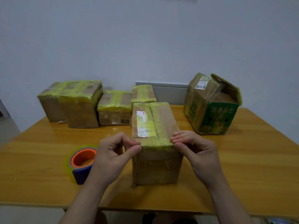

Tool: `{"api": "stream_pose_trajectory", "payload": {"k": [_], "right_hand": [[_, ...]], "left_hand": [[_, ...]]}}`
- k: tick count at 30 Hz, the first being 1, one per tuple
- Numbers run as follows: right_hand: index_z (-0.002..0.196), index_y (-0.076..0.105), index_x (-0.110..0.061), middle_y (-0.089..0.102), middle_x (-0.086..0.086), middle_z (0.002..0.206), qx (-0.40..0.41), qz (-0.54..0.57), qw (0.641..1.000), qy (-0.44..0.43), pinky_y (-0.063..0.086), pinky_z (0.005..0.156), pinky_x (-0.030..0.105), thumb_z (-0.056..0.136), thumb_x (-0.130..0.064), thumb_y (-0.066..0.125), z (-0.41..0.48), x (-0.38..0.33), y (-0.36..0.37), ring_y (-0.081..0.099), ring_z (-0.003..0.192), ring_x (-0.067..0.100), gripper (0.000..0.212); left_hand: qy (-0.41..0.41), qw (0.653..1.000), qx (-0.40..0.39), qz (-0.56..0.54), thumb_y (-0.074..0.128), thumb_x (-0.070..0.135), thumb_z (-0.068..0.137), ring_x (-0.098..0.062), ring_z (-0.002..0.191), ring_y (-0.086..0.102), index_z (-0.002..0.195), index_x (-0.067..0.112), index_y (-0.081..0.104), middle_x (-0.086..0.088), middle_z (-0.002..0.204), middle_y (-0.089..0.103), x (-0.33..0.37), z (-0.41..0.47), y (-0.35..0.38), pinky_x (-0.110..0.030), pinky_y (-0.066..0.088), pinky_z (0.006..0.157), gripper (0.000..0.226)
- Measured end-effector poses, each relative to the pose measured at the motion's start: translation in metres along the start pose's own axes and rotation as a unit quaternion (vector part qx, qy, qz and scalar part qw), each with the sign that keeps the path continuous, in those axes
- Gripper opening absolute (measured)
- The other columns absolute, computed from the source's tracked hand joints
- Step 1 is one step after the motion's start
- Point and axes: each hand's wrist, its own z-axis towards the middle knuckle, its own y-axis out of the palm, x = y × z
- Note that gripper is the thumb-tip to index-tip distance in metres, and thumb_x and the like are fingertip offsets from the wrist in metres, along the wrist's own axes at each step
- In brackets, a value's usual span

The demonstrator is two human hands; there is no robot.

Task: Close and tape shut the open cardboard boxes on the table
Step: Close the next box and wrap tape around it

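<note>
A closed cardboard box (155,143) stands at the table's middle, its top flaps covered in yellow tape with a white label. My left hand (113,152) pinches the tape at the box's near left top corner with thumb and curled fingers. My right hand (195,149) pinches the near right top corner, fingers on the top, thumb on the front. A tape dispenser (82,162) with an orange core and blue body lies left of the box, partly behind my left hand. An open green-printed box (213,107) stands at the back right, flaps up.
Taped-shut boxes line the back: a large box (72,102) at left, a low box (114,109) beside it, a small box (143,94) behind the middle box. The wooden table (242,167) ends at a near edge by my forearms. A white wall stands behind.
</note>
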Motion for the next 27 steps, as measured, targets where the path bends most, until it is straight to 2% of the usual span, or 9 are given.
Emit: {"api": "stream_pose_trajectory", "payload": {"k": [4, 5, 9, 13, 16, 19, 21, 23, 27], "right_hand": [[0.101, 0.078, -0.017, 0.074, -0.004, 0.105, -0.007, -0.042, 0.999, 0.013, 0.057, 0.093, 0.030, 0.081, -0.035, 0.082, 0.000, -0.003, 0.004, 0.068, 0.112, 0.020, 0.027], [0.102, 0.078, -0.021, 0.073, -0.006, 0.106, -0.001, -0.057, 0.998, 0.011, 0.058, 0.092, 0.031, 0.082, -0.040, 0.081, -0.001, -0.003, 0.007, 0.067, 0.113, 0.020, 0.029], [0.099, 0.080, -0.029, 0.069, -0.011, 0.101, 0.024, -0.081, 0.996, 0.003, 0.058, 0.088, 0.033, 0.084, -0.037, 0.078, -0.003, -0.005, 0.017, 0.065, 0.109, 0.019, 0.017], [0.096, 0.078, -0.032, 0.068, -0.014, 0.097, 0.022, -0.097, 0.995, -0.005, 0.057, 0.085, 0.033, 0.084, -0.033, 0.078, -0.002, -0.009, 0.021, 0.065, 0.105, 0.018, 0.012], [0.101, 0.080, -0.029, 0.071, -0.010, 0.102, 0.017, -0.069, 0.997, 0.007, 0.058, 0.089, 0.035, 0.088, -0.032, 0.080, -0.004, -0.008, 0.016, 0.066, 0.110, 0.020, 0.013], [0.114, 0.078, -0.020, 0.073, -0.008, 0.119, 0.009, -0.021, 0.999, 0.036, 0.052, 0.104, 0.033, 0.091, -0.018, 0.073, -0.012, -0.004, 0.011, 0.061, 0.127, 0.016, 0.023], [0.114, 0.078, -0.015, 0.074, -0.008, 0.123, 0.028, 0.005, 0.999, 0.044, 0.048, 0.109, 0.028, 0.089, -0.011, 0.069, -0.015, -0.003, 0.013, 0.057, 0.134, 0.012, 0.026], [0.109, 0.079, -0.011, 0.076, -0.005, 0.119, 0.042, 0.018, 0.998, 0.044, 0.047, 0.109, 0.027, 0.088, -0.009, 0.070, -0.015, -0.001, 0.017, 0.059, 0.133, 0.012, 0.023], [0.106, 0.080, -0.010, 0.077, -0.003, 0.116, 0.025, 0.041, 0.997, 0.056, 0.050, 0.105, 0.026, 0.086, -0.009, 0.071, -0.011, -0.003, 0.012, 0.060, 0.131, 0.012, 0.022]], "left_hand": [[-0.027, 0.998, 0.052, -0.014, 0.088, 0.042, 0.073, -0.015, 0.065, 0.059, 0.075, 0.028, 0.070, -0.005, 0.066, 0.060, 0.004, -0.001, 0.013, -0.023, 0.054, 0.066, 0.023], [-0.035, 0.997, 0.062, -0.013, 0.086, 0.042, 0.070, -0.016, 0.066, 0.058, 0.076, 0.028, 0.070, -0.005, 0.066, 0.058, 0.004, -0.001, 0.015, -0.025, 0.055, 0.068, 0.022], [-0.039, 0.997, 0.061, 0.010, 0.078, 0.043, 0.075, -0.023, 0.073, 0.054, 0.095, 0.037, 0.080, 0.001, 0.073, 0.057, 0.001, -0.002, 0.017, -0.055, 0.055, 0.069, 0.021], [-0.042, 0.996, 0.083, 0.008, 0.077, 0.040, 0.078, -0.029, 0.069, 0.052, 0.090, 0.034, 0.079, -0.001, 0.077, 0.066, 0.004, -0.004, 0.025, -0.056, 0.052, 0.064, 0.014], [-0.043, 0.994, 0.096, 0.006, 0.077, 0.038, 0.079, -0.025, 0.070, 0.053, 0.091, 0.035, 0.078, 0.004, 0.080, 0.069, 0.007, -0.008, 0.027, -0.049, 0.051, 0.063, 0.012], [-0.065, 0.993, 0.095, -0.028, 0.074, 0.035, 0.081, -0.026, 0.089, 0.062, 0.093, 0.039, 0.080, 0.000, 0.094, 0.071, 0.007, -0.011, 0.027, -0.046, 0.057, 0.075, 0.015], [-0.076, 0.991, 0.091, -0.055, 0.069, 0.032, 0.085, -0.015, 0.100, 0.065, 0.096, 0.039, 0.081, 0.001, 0.101, 0.071, 0.009, -0.012, 0.026, -0.030, 0.059, 0.077, 0.018], [-0.079, 0.991, 0.093, -0.064, 0.066, 0.028, 0.087, -0.010, 0.104, 0.066, 0.096, 0.038, 0.082, 0.005, 0.101, 0.073, 0.009, -0.011, 0.025, -0.021, 0.057, 0.080, 0.020], [-0.080, 0.990, 0.095, -0.072, 0.067, 0.024, 0.088, -0.010, 0.105, 0.069, 0.096, 0.028, 0.083, 0.003, 0.101, 0.076, 0.012, -0.009, 0.026, -0.021, 0.057, 0.083, 0.018]]}}
